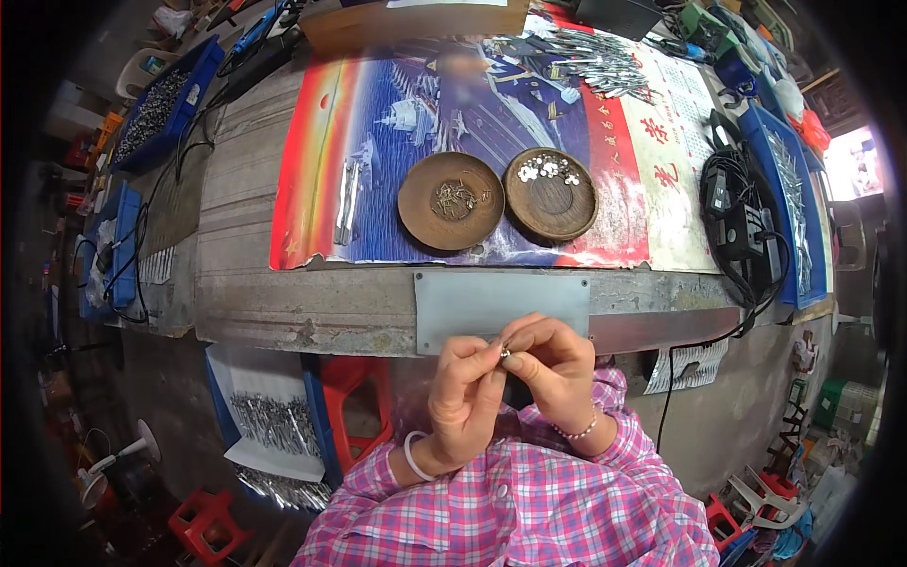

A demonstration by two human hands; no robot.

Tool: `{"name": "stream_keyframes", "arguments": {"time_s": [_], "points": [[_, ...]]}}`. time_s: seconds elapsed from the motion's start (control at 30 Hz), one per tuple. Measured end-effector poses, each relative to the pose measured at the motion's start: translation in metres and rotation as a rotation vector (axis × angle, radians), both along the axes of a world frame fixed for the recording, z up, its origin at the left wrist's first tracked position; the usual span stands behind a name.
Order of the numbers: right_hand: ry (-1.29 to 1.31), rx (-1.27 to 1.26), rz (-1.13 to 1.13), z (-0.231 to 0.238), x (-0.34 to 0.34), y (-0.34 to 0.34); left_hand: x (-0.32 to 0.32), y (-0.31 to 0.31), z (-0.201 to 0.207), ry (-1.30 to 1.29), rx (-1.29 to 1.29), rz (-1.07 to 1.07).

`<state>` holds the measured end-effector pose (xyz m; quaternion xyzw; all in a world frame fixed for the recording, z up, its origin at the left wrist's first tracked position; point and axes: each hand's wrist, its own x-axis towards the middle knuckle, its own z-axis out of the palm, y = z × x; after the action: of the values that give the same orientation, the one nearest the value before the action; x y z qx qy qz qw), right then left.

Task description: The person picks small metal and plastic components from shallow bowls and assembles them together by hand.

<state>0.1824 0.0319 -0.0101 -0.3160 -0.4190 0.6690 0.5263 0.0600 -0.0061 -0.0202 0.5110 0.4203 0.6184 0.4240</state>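
My left hand [461, 397] and my right hand [556, 373] meet in front of the table's near edge. Fingertips of both pinch one tiny shiny metal piece [505, 353], mostly hidden and too small to name. Beyond them, on a poster, stand two round brown wooden bowls. Thin brass-coloured pieces [454, 199] lie in the left bowl [422, 219]. White and silvery small pieces [548, 170] are gathered at the far side of the right bowl [559, 223]. A grey metal plate [501, 307] is fixed to the table edge just past my fingers.
Slim metal parts lie heaped [605, 64] at the poster's far right; two pale sticks [348, 203] lie at its left. Blue bins [159, 118] flank the table. Black cables and a dark device [742, 222] sit right. Below left are a part-filled tray [274, 425] and a red stool [357, 402].
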Motion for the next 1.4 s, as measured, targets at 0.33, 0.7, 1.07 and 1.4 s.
{"name": "stream_keyframes", "arguments": {"time_s": [0.33, 0.7, 1.07, 1.4], "points": [[-0.597, 0.568, -0.316, 0.003, -0.004, 0.001, 0.0, -0.004, 0.006, 0.117, 0.0, -0.001], [-0.497, -0.033, -0.402, 0.003, 0.024, 0.021, 0.0, -0.015, 0.001, -0.343, -0.301, -0.209], [-0.612, 0.034, -0.256, 0.004, 0.011, 0.012, -0.004, -0.015, -0.001, -0.523, -0.379, -0.287], [-0.354, 0.415, -0.239, 0.005, 0.0, -0.002, -0.001, -0.011, -0.009, -0.676, -0.36, -0.18]]}}
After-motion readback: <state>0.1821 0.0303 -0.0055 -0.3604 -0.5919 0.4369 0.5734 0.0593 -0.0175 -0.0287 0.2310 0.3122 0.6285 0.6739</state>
